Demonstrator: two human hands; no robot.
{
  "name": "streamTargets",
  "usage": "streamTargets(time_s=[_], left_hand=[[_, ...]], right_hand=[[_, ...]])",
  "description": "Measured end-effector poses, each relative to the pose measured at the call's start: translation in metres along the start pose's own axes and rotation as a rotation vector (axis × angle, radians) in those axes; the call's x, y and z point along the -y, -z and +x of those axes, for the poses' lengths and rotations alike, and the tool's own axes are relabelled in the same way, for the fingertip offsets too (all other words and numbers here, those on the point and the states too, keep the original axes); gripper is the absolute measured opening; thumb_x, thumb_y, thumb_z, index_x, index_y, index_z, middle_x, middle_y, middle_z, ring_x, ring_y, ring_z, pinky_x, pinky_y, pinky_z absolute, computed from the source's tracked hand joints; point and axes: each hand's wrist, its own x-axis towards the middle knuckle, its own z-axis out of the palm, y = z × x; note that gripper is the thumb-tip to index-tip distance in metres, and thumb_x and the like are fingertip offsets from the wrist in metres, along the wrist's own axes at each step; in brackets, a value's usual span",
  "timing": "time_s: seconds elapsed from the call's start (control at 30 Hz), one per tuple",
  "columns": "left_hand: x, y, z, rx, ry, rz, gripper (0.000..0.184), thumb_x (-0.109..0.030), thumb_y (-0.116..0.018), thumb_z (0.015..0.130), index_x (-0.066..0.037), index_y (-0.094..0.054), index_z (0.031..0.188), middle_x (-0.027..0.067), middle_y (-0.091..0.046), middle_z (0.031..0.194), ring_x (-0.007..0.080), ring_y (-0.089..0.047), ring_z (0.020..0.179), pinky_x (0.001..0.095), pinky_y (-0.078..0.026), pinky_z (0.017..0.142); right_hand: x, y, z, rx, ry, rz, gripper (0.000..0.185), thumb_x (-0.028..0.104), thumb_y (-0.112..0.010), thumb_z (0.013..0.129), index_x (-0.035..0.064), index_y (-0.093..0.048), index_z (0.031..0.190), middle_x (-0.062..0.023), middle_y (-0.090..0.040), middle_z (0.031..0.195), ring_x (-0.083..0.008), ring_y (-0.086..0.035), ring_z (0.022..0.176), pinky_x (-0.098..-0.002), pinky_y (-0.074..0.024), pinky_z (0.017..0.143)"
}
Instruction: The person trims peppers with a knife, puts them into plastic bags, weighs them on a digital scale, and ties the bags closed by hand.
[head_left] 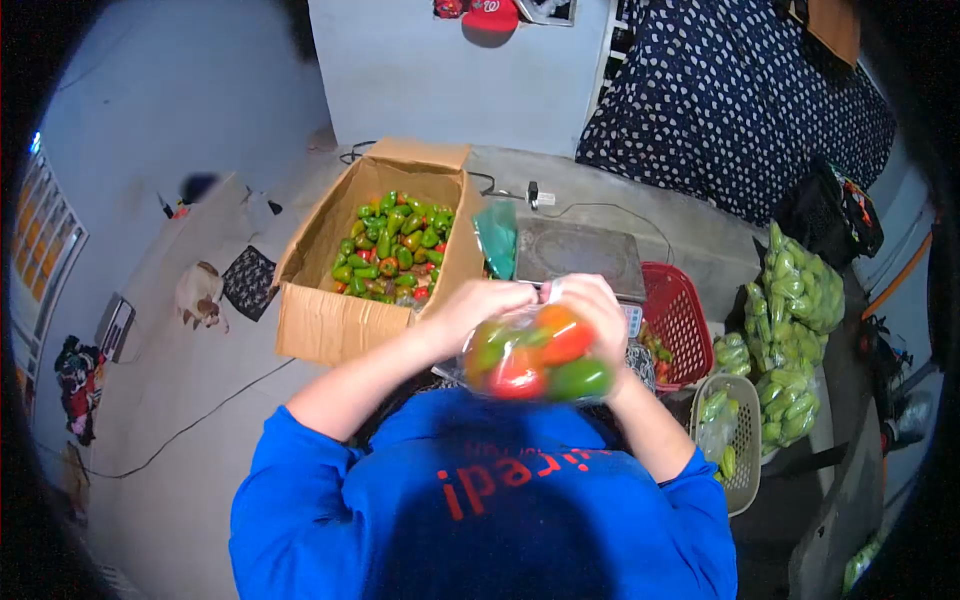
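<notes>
Both my hands hold the top of a clear plastic bag of red and green peppers (540, 358) in front of my chest. My left hand (480, 308) has its fingers closed on the bag's upper left edge. Closed round the neck at the upper right is my right hand (592, 308). The bag is slightly blurred. Just beyond my hands lies a grey scale platform (580, 255), its small display partly beside my right hand. An open cardboard box (345, 325) with many green and some red peppers stands to the left of the scale.
A teal bag (497, 238) lies between box and scale. To the right are a red basket (692, 320), a beige basket (743, 440) and bagged green vegetables (795, 300). A dog (203, 295) is on the floor at left, near a cable (190, 430).
</notes>
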Motion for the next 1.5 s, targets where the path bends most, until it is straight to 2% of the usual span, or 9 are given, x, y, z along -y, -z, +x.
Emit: streamTargets(time_s=[0.27,0.33,0.47,0.57,0.83,1.1,1.27,1.4,1.5], left_hand=[[0.030,-0.023,-0.013,0.331,0.066,0.337,0.021,-0.031,-0.054,0.088,-0.012,-0.061,0.087,0.0096,-0.060,0.066,0.0258,-0.062,0.056,0.0364,-0.050,0.056],[0.043,-0.036,-0.006,0.403,0.728,-0.490,0.025,-0.032,-0.053,0.090,-0.009,-0.062,0.088,0.0029,-0.058,0.063,0.0154,-0.058,0.051,0.0303,-0.049,0.054],[0.000,-0.040,0.016,-0.225,0.790,-1.277,0.026,-0.026,-0.042,0.098,-0.003,-0.055,0.096,0.0002,-0.053,0.072,0.0106,-0.056,0.066,0.0217,-0.042,0.059],[-0.020,-0.041,-0.001,-0.215,0.433,-0.834,0.021,-0.021,-0.046,0.096,-0.003,-0.056,0.092,0.0018,-0.056,0.077,0.0095,-0.053,0.071,0.0247,-0.043,0.065],[0.017,0.025,-0.015,0.320,-0.190,0.303,0.014,-0.029,-0.059,0.082,-0.015,-0.060,0.081,0.0033,-0.056,0.073,0.0216,-0.057,0.075,0.0376,-0.039,0.075],[0.053,-0.007,-0.003,0.721,0.497,-0.100,0.018,-0.017,-0.050,0.086,-0.006,-0.064,0.091,0.0122,-0.066,0.076,0.0271,-0.062,0.069,0.0383,-0.048,0.067],[0.058,0.025,0.024,0.314,0.989,-0.768,0.022,-0.016,-0.049,0.089,-0.005,-0.055,0.072,0.0048,-0.057,0.060,0.0104,-0.055,0.053,0.0233,-0.044,0.051],[0.039,0.019,0.034,-0.292,0.727,-0.965,0.025,-0.023,-0.043,0.097,-0.005,-0.055,0.086,0.0022,-0.056,0.073,0.0109,-0.052,0.064,0.0229,-0.045,0.063],[-0.008,0.014,0.025,-0.471,0.290,-0.431,0.020,-0.013,-0.042,0.096,-0.001,-0.055,0.086,0.0050,-0.058,0.075,0.0119,-0.056,0.073,0.0267,-0.045,0.068]], right_hand=[[-0.020,-0.011,-0.037,0.569,-0.080,-0.459,0.024,0.029,-0.071,0.067,0.0096,-0.059,0.077,-0.0050,-0.059,0.076,-0.0220,-0.058,0.077,-0.0346,-0.0416,0.066],[-0.034,-0.024,-0.043,0.534,-0.214,-0.489,0.025,0.028,-0.071,0.068,0.0083,-0.058,0.074,-0.0079,-0.057,0.071,-0.0246,-0.061,0.069,-0.0365,-0.0437,0.061],[-0.038,-0.037,-0.021,-0.073,-0.525,0.003,0.010,0.003,-0.064,0.075,-0.0001,-0.058,0.082,-0.0141,-0.059,0.078,-0.0245,-0.062,0.069,-0.0314,-0.0491,0.060],[-0.008,-0.038,-0.019,-0.228,-0.467,0.250,0.020,-0.003,-0.057,0.078,-0.0022,-0.060,0.098,-0.0168,-0.060,0.103,-0.0260,-0.060,0.095,-0.0314,-0.0467,0.082],[0.003,-0.016,-0.035,0.311,0.063,-0.220,0.027,0.014,-0.058,0.070,0.0056,-0.062,0.096,-0.0058,-0.062,0.102,-0.0256,-0.058,0.097,-0.0356,-0.0457,0.082],[-0.012,-0.057,-0.028,0.772,-0.067,-0.639,0.008,0.015,-0.056,0.070,0.0095,-0.062,0.073,-0.0055,-0.060,0.069,-0.0195,-0.062,0.064,-0.0331,-0.0494,0.059],[-0.045,-0.074,0.022,0.646,-0.184,-0.765,0.008,0.015,-0.059,0.071,0.0092,-0.063,0.068,-0.0090,-0.063,0.067,-0.0224,-0.064,0.060,-0.0348,-0.0508,0.051],[-0.059,-0.072,0.050,0.130,-0.321,-0.446,0.008,0.012,-0.063,0.071,0.0054,-0.059,0.074,-0.0109,-0.063,0.081,-0.0277,-0.065,0.072,-0.0355,-0.0510,0.059],[-0.041,-0.065,0.057,-0.241,-0.219,0.100,0.013,0.008,-0.065,0.071,0.0035,-0.060,0.082,-0.0116,-0.064,0.086,-0.0271,-0.063,0.077,-0.0327,-0.0506,0.066]])
